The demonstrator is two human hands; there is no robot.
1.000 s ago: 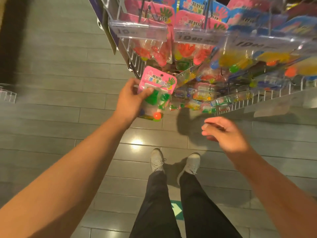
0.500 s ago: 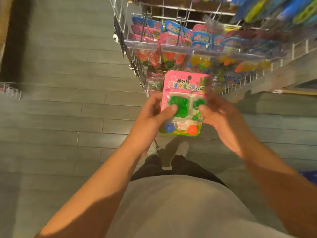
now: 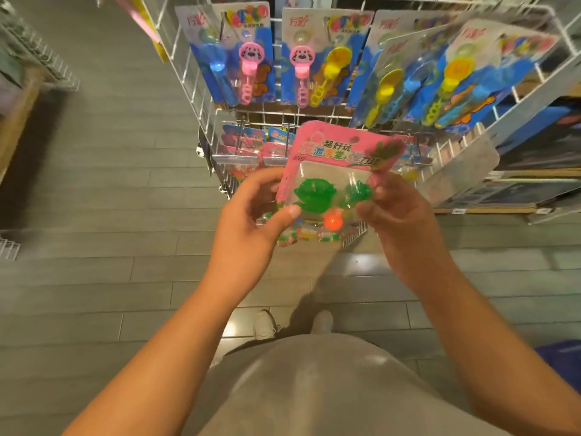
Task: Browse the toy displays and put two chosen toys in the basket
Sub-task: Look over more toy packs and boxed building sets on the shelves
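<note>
I hold a pink toy card [image 3: 338, 154] in front of me with both hands; its clear blister shows green sticky-hand shapes and an orange ball. My left hand [image 3: 248, 228] pinches its lower left corner, thumb on the front. My right hand [image 3: 399, 221] pinches its right edge, fingers curled round it. A dark blue shape, maybe the basket [image 3: 562, 360], peeks in at the right edge, mostly out of view.
A white wire display rack [image 3: 201, 99] stands straight ahead, hung with blue bubble-wand cards [image 3: 239, 58] above and more pink toy cards [image 3: 248, 143] below. Wooden shelving [image 3: 518, 190] runs on the right, another wire rack [image 3: 37, 55] on the left. Grey plank floor lies around my feet.
One second ago only my left hand held the card, low by the rack. My right hand has joined it, and the card has been raised as my view tilted up to the bubble wands.
</note>
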